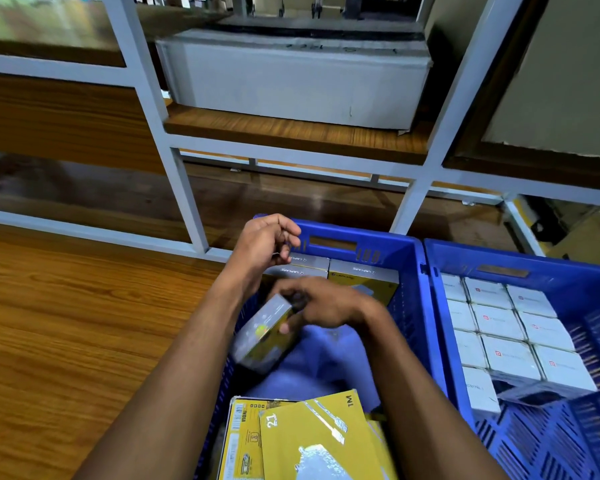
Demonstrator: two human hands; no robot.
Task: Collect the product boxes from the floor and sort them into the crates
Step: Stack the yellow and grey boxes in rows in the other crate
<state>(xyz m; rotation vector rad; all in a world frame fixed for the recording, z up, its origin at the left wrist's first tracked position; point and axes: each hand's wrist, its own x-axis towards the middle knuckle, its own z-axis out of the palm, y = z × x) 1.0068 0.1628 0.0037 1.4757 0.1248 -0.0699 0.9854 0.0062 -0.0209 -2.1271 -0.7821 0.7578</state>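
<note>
My right hand (321, 306) grips a grey and yellow product box (262, 336), tilted, over the left side of a blue crate (409, 296). Just above it my left hand (267, 242) hovers near the crate's far left corner, fingers loosely curled and holding nothing. Grey-topped yellow boxes (362, 271) stand in a row at the far end of this crate. Flat yellow boxes (312, 434) lie at its near end. A second blue crate (568, 427) to the right holds several white boxes (499, 323) in rows.
A white metal rack (187, 188) with wooden shelves stands right behind the crates. A large white carton (298, 77) sits on its shelf. Wooden floor (66, 323) stretches to the left of the crates.
</note>
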